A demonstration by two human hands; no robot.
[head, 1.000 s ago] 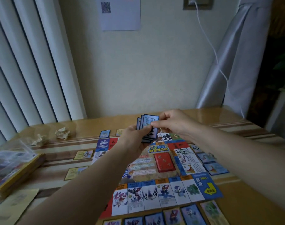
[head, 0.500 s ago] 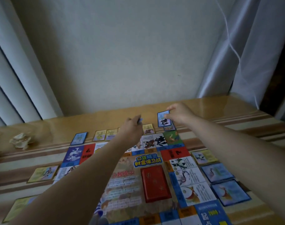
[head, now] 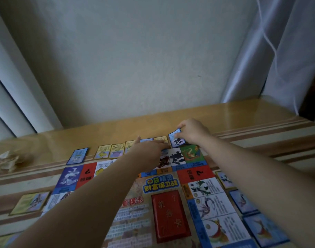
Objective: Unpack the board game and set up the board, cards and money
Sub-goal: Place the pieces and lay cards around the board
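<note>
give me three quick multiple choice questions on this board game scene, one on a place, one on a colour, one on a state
1. Where does the red card deck lie?
A) on the middle of the game board
B) leaning against the wall
C) inside a box

2. What colour is the border of the card that the right hand pinches?
A) yellow
B) blue
C) red

3. In what state is the game board?
A) folded shut
B) standing on edge
C) laid open flat on the table

Answers:
1 A, the deck sits on the board's centre panel, beside the printed text.
2 B, a blue frame rims the card's picture.
3 C, its squares lie spread out flat on the tabletop.
</note>
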